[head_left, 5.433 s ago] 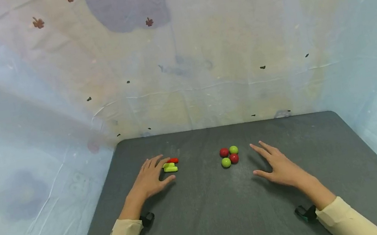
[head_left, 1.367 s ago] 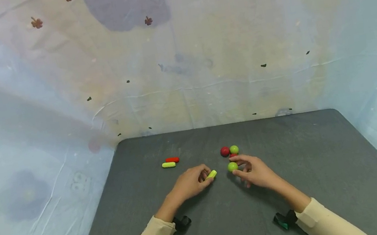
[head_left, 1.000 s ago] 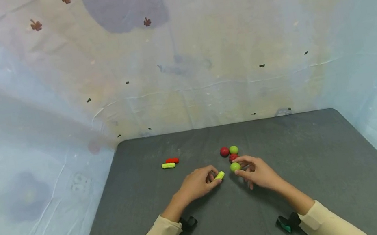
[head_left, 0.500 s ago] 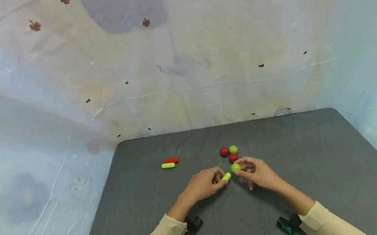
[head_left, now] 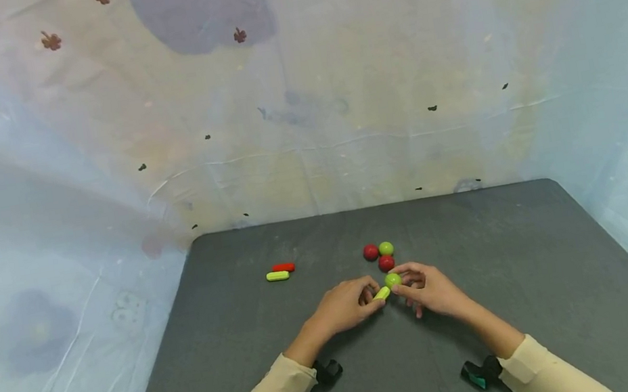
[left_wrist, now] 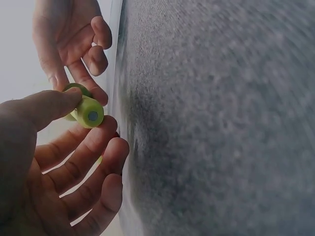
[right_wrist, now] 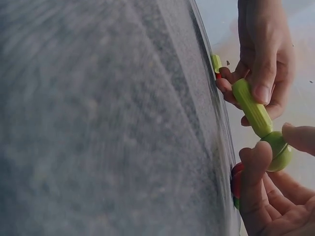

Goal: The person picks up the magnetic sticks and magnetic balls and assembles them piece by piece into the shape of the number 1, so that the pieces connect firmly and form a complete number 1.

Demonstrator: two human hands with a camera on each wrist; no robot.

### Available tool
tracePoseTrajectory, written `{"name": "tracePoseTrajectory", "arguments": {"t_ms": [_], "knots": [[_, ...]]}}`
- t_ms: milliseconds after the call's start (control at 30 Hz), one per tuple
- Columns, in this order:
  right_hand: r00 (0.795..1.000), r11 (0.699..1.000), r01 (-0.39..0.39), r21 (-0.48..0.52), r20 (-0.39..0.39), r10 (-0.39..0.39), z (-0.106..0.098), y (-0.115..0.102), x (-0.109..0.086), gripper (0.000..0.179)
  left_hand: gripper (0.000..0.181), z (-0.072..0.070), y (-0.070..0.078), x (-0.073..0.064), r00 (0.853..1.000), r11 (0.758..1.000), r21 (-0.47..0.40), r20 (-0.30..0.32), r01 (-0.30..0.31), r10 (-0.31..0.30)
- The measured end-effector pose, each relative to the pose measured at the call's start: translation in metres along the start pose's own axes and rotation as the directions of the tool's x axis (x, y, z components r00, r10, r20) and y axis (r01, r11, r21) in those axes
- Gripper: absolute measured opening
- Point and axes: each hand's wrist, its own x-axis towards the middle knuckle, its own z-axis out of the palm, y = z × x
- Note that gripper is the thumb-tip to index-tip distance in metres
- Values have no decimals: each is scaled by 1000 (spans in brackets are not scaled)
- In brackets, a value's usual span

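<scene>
My left hand [head_left: 348, 305] pinches a short yellow-green ridged stick [right_wrist: 254, 109] between thumb and fingers. A round grey spot [left_wrist: 93, 116] shows on the stick's near end in the left wrist view. Between thumb and fingertips, my right hand [head_left: 432, 288] holds a glossy green ball [head_left: 392, 280], which has a seam line in the right wrist view. The stick's far end meets the ball, or nearly so; whether they are joined I cannot tell. Both pieces are held above the dark table.
Behind the hands lie two red balls, one [head_left: 370, 253] left of the other [head_left: 386, 263], and another green ball [head_left: 386, 249]. A red stick [head_left: 283, 268] and a second yellow-green stick [head_left: 277, 276] lie to the left. Patterned sheeting [head_left: 297, 89] surrounds the grey table [head_left: 341, 370].
Both hands have come in from the sides, one taking up a yellow-green stick, the other a green ball. Over the last second the left hand has moved right, bringing the stick to the ball.
</scene>
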Motion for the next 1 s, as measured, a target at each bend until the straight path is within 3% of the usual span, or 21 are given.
{"name": "tracePoseTrajectory", "arguments": {"t_ms": [233,533,1000], "knots": [[997,999,-47,-28,-64,45,-6,3,-1,40,25,-1,2,10,1000,1000,-18,-9,2,-2],[991,995,-91,-47,-104,86,-14,11,-3,41,22,-4,4,32,991,989,142,-134,47,-28],[990,994,-89,-56,-117,82,-25,13,-7,42,36,-2,6,62,985,963,260,-170,74,-30]]}}
